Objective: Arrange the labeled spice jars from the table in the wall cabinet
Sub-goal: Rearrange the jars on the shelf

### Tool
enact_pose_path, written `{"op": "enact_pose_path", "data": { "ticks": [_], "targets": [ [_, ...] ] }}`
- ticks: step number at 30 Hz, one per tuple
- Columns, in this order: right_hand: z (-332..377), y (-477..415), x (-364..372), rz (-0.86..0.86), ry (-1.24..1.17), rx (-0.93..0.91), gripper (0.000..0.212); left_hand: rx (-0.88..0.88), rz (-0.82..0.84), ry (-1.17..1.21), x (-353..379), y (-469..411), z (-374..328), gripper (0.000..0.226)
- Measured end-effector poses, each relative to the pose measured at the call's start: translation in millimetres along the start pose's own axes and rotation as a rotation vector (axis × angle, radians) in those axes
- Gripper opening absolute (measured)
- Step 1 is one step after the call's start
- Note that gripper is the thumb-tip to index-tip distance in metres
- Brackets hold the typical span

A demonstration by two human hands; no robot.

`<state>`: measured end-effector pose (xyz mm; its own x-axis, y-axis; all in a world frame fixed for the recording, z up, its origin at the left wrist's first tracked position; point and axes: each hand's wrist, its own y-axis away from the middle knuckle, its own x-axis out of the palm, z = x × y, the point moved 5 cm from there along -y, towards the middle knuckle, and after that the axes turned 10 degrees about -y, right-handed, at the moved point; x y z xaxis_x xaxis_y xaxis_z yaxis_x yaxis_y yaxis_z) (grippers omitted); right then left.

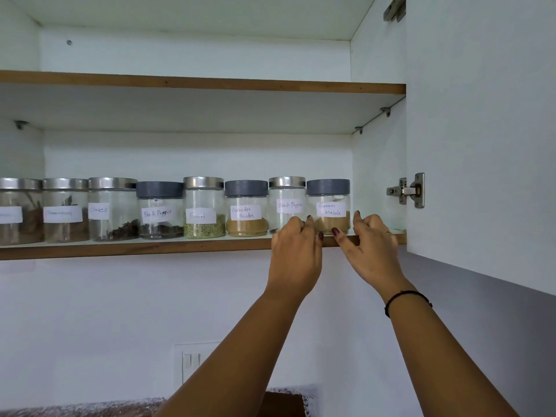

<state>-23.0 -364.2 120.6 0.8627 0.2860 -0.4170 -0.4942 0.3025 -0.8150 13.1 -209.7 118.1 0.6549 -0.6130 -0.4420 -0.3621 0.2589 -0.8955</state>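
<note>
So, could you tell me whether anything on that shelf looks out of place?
Two jars read Black Pepper: the grey-lidded jar left of the Fennel jar and the steel-lidded jar beside the Garam Masala jar.

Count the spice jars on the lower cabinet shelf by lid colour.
Silver-lid jars: 5
Grey-lid jars: 3
Total: 8
The grey count includes the Garam Masala jar that the right hand holds.
</note>
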Motion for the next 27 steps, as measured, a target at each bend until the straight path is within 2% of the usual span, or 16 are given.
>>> {"op": "enact_pose_path", "data": {
  "ticks": [5, 9, 13, 15, 20, 27],
  "targets": [
    [-2.8, -1.7, 1.5, 0.010, -0.019, 0.012, 0.066, 0.017, 0.039, 0.055, -4.9, -1.3, 2.1, 0.042],
    [-2.4, -1.3, -0.1, 0.002, -0.045, 0.010, 0.064, 0.081, 0.119, 0.200, -12.4, -1.2, 12.4, 0.043],
    [1.2, 7.4, -2.9, -0.010, -0.218, 0.053, 0.065, 0.134, 0.196, 0.361, -23.0, 8.2, 25.5, 0.044],
    [10.5, 15.2, -5.0, -0.053, -0.308, 0.047, 0.063, 0.122, 0.174, 0.422, -35.1, 12.8, 37.5, 0.045],
    [66.3, 25.3, -9.3, -0.191, -0.327, -0.087, 0.051, 0.070, 0.047, 0.429, -77.1, 19.6, 89.3, 0.042],
    [176.5, 24.0, 24.9, -0.155, -0.423, -0.210, 0.049, 0.007, -0.034, 0.293, -146.5, 20.5, 192.7, 0.040]
  ]
}}
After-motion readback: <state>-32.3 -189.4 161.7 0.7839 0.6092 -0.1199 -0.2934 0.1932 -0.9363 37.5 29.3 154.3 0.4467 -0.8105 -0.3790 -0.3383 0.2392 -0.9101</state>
